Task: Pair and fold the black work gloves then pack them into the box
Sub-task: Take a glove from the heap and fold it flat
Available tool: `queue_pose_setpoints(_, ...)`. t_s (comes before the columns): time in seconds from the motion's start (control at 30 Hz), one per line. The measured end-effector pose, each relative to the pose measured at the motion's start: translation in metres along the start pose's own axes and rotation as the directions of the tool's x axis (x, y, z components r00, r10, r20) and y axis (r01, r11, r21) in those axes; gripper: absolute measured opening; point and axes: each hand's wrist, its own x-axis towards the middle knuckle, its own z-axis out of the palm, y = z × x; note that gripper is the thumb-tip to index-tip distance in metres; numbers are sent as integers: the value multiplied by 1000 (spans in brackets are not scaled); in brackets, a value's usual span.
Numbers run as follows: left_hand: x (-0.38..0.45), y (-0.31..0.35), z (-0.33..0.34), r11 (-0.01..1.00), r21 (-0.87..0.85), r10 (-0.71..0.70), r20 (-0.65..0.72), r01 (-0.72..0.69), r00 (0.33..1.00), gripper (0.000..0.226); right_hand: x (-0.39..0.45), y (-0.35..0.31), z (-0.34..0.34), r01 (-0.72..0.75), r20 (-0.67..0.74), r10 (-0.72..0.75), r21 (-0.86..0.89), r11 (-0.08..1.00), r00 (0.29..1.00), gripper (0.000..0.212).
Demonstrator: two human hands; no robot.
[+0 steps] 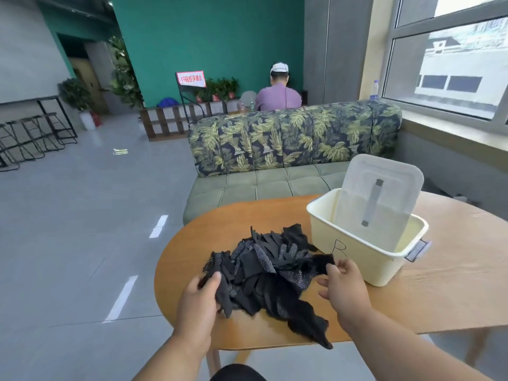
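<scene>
A heap of black work gloves (270, 273), some with dotted palms, lies on the wooden table (439, 292) near its left end. My left hand (198, 301) grips a glove at the heap's left edge, thumb over the fabric. At the right edge, my right hand (342, 284) pinches a black glove end just in front of the box. The cream plastic box (384, 268), marked with an R, stands open at the right of the heap. Its translucent lid (379, 193) leans upright inside it.
A green sofa with a leaf-print back (288, 149) stands behind the table. A person in a purple shirt (277, 97) sits beyond it, facing away. Grey floor lies to the left, with black stools (35, 133) by the wall. The window is at right.
</scene>
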Motion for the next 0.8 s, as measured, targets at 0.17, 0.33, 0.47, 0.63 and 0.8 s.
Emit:
queue_pose_setpoints(0.17,-41,-39,60,731,584,200,310,-352,929,4,-12,-3,-18,66,27,-67,28,997,997,9)
queue_pose_setpoints(0.33,-37,-104,86,395,730,212,518,-557,829,12,-25,3,-32,119,115,-110,-73,990,987,3)
queue_pose_setpoints(0.47,-29,-111,86,379,721,276,511,-580,814,23,-25,1,-46,143,89,-134,-107,984,987,5)
queue_pose_setpoints(0.63,-20,-115,96,374,728,286,499,-575,818,36,-20,-9,-49,182,58,-181,-3,983,982,9)
queue_pose_setpoints(0.8,3,-108,108,371,754,253,480,-543,840,42,-29,-14,-50,114,300,-65,-148,982,952,10)
